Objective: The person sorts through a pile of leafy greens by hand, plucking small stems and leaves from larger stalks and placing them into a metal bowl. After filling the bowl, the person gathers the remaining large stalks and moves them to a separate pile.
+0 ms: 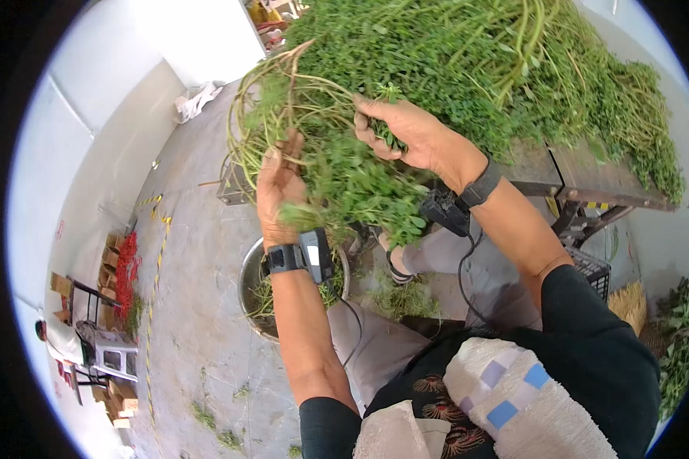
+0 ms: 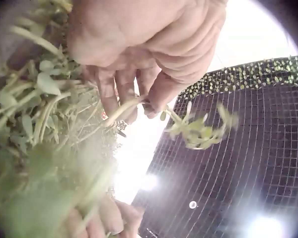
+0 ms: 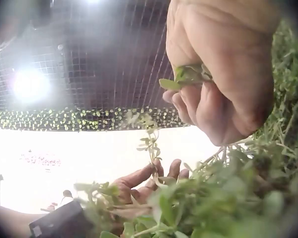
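A large heap of leafy green plants [image 1: 413, 46] with fleshy leaves, like purslane, covers the table. At the heap's left side, my left hand [image 1: 279, 183] pinches a pale plant stem [image 2: 126, 110] between thumb and fingers. The stem's leafy tip [image 2: 201, 131] sticks out past the thumb. My right hand [image 1: 406, 138] is curled around a small leafy sprig [image 3: 188, 77], and its thumb and forefinger meet at the end of a long bare stem [image 1: 325, 83]. A loose bunch of greens [image 1: 367, 180] lies between both wrists at the table's near edge.
Below the left forearm, a round metal basin [image 1: 243, 287] on the floor holds some greens. A dark crate [image 1: 589, 269] stands under the table's right side. Far left are a stool [image 1: 116, 356], a red pile [image 1: 128, 268] and a seated person [image 1: 63, 342]. Scraps [image 1: 228, 438] litter the floor.
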Available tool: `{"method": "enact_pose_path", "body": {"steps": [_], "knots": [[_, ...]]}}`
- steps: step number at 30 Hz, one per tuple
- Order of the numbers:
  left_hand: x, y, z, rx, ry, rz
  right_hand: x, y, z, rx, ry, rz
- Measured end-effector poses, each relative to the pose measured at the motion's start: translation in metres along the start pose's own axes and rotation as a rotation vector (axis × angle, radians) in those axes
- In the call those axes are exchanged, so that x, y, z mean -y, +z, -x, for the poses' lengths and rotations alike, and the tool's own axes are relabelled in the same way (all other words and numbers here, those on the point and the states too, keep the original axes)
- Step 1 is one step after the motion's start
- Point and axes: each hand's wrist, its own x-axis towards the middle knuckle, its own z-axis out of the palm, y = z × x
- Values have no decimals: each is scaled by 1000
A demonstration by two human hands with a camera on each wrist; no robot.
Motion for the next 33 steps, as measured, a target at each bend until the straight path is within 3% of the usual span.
{"method": "enact_pose_path", "body": {"steps": [2,3,5,11,14,15,17,18,21,22,23,26,28,31,33], "knots": [[11,10,8,-90,-23,131,7,3,0,-57,-48,196],[-38,-4,3,-72,-50,23,-2,35,-18,-32,-90,94],[-36,7,10,-113,-86,-75,-8,28,-20,56,-181,52],[-24,61,29,-262,4,-414,-29,3,6,22,-111,-70],[-18,100,47,-245,-14,-1107,-26,-8,23,135,-61,-4],[-14,99,52,-241,-22,-1121,-25,-13,25,135,-62,-20],[-6,93,60,-18,220,-1427,-25,-19,27,127,17,44],[-7,100,62,12,234,-1492,-27,-24,26,147,66,82],[-8,112,67,30,156,-1566,-40,-29,23,169,108,151],[-6,107,66,89,278,-1628,-41,-29,25,162,103,179],[-5,107,68,88,274,-1635,-42,-30,26,167,103,174],[0,119,71,-17,217,-1591,-49,-35,27,137,80,182],[3,122,72,-13,160,-1636,-57,-35,28,189,-176,178],[8,122,73,-28,188,-1645,-62,-35,29,114,-255,138],[7,119,77,20,186,-1724,-61,-38,28,122,-191,253]]}}
